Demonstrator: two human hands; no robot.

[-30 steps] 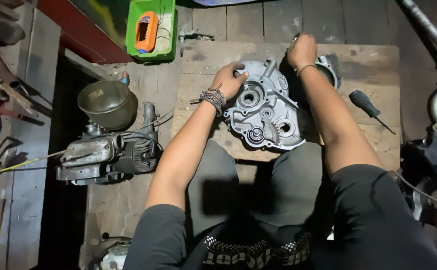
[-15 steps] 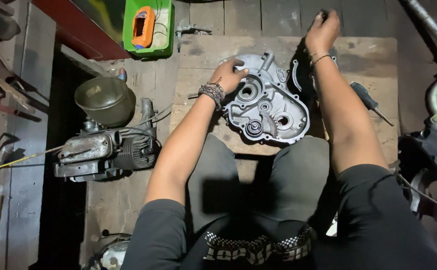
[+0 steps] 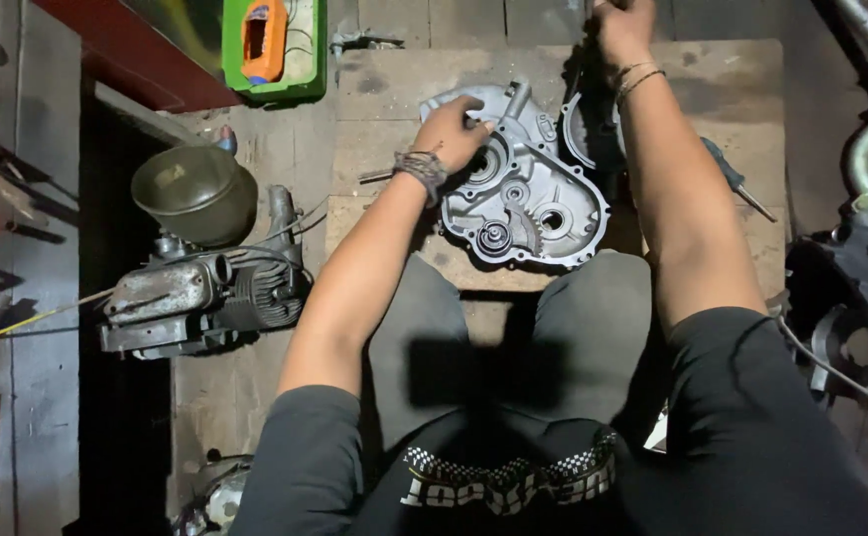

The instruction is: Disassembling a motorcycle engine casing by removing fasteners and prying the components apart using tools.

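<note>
One engine cover point(image 3: 523, 199), two hands.

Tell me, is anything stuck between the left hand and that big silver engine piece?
Nothing visible is. The left hand rests straight on the upper left of the grey engine casing, which lies on the wooden board. The right hand is off at the picture's top edge.

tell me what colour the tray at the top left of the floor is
Bright green: the shallow plastic tray holds an orange tool, seen in the head view.
</note>
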